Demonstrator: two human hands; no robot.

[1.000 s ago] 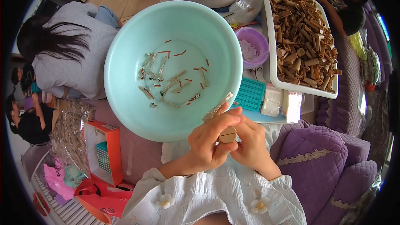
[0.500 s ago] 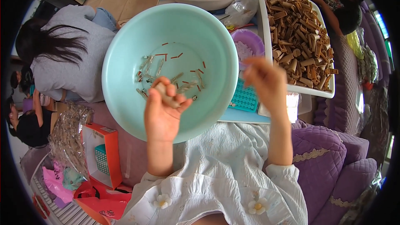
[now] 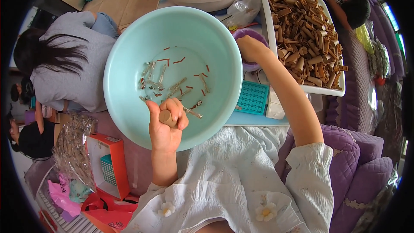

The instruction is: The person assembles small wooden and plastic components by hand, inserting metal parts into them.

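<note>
My left hand (image 3: 164, 137) is closed around a short brown tube (image 3: 167, 118), its round end turned up. It is held over the near side of a big mint-green basin (image 3: 123, 60). In the bottom of that basin lie several clear wrapped sticks (image 3: 162, 73) and small reddish-brown strips (image 3: 181, 59). My right hand (image 3: 251, 50) reaches down into a small purple bowl (image 3: 260, 35), just right of the basin. Its fingers and the bowl's contents are hidden.
A white tray (image 3: 272, 39) heaped with brown tube pieces (image 3: 304, 34) stands at the right. Behind the basin is a pale pink basin (image 3: 202, 1) of similar pieces. A teal pegged tray (image 3: 251, 98) lies below the purple bowl. Another person (image 3: 71, 60) sits at the left, beyond an orange-red box (image 3: 116, 164).
My right hand has gone from above the teal tray into the purple bowl. My left hand has turned the tube so its end faces up, and moved slightly down and left.
</note>
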